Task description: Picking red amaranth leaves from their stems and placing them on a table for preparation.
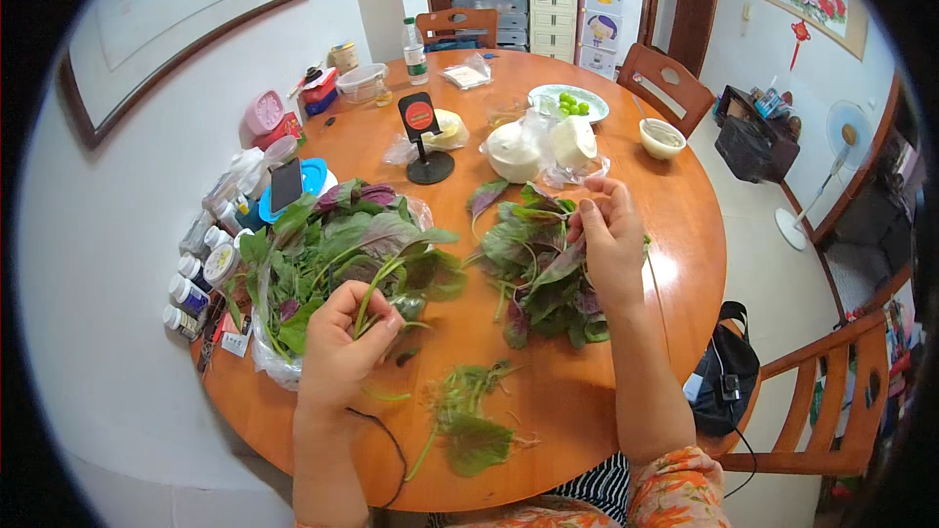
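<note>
My left hand (348, 337) pinches a green stem (373, 290) of a leafy vegetable that looks like red amaranth; its leaves reach to the right. Just behind this hand, a large heap of the same greens (345, 242) lies in a clear plastic bag (277, 367). Over a second, loose pile of leaves (535, 264) hovers my right hand (607, 238), fingers half curled. Whether a leaf sits between those fingertips cannot be made out. Nearest me on the wood are stem ends and roots (462, 392) with one broad leaf (477, 444).
On the round wooden table (572, 411) stand a black phone stand (429, 161), bagged white food (513, 150), a plate of green fruit (543, 94), and a bowl (662, 139). Several bottles (187, 293) line the wall side. A black cable (389, 440) crosses the near edge.
</note>
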Demonstrator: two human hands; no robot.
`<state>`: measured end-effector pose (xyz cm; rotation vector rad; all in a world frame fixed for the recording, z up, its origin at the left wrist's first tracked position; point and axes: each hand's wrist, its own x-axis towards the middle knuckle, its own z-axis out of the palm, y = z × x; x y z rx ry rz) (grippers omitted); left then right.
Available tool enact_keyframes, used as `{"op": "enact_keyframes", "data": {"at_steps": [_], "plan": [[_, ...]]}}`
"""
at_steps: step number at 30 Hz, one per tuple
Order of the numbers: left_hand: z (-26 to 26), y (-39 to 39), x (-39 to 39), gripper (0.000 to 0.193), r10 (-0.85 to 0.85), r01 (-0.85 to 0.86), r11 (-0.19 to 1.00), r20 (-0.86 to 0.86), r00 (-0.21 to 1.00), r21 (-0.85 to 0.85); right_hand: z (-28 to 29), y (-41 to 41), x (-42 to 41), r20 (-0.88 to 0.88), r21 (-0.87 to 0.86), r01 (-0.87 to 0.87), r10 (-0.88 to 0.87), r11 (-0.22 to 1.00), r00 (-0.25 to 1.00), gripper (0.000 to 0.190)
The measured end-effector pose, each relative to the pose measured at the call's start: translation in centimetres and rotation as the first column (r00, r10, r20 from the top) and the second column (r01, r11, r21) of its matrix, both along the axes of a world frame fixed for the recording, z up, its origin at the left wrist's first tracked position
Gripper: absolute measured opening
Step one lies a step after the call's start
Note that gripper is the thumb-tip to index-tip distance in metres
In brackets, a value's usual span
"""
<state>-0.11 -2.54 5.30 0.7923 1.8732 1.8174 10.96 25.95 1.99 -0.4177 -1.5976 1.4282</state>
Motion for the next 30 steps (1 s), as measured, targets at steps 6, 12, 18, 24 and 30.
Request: {"op": "enact_keyframes", "data": {"at_steps": [6,12,18,24,30], "plan": [[0.6,-0.2,0.1,0.012,-0.076,0.081,0.991,0.052,0.996,-0.11,-0.3,0.2,0.0,0.014,0.834,0.404,-0.746,0.376,0.666,0.038],[0.3,-1.2,-0.5,0.019,-0.108,0.102,0.988,-0.044,0.993,-0.115,1.1,-4.7,-0.4,-0.107,0.769,0.238,-0.248,0.593,0.963,0.025],[0.2,-0.8,-0.2,0.024,-0.125,0.126,0.99,0.018,0.992,-0.065,0.4,-6.0,-0.7,-0.133,0.731,0.137,-0.057,0.668,0.989,0.02],[-0.2,-1.3,-1.3,0.03,-0.219,0.221,0.975,0.2,0.955,0.016,0.9,-7.9,-0.4,-0.161,0.751,0.04,0.123,0.659,0.979,0.021],[-0.7,0.3,-0.5,0.038,-0.196,0.171,0.977,0.225,0.955,0.124,0.4,-10.8,-0.6,-0.106,0.876,0.132,-0.082,0.463,0.991,0.038]]}}
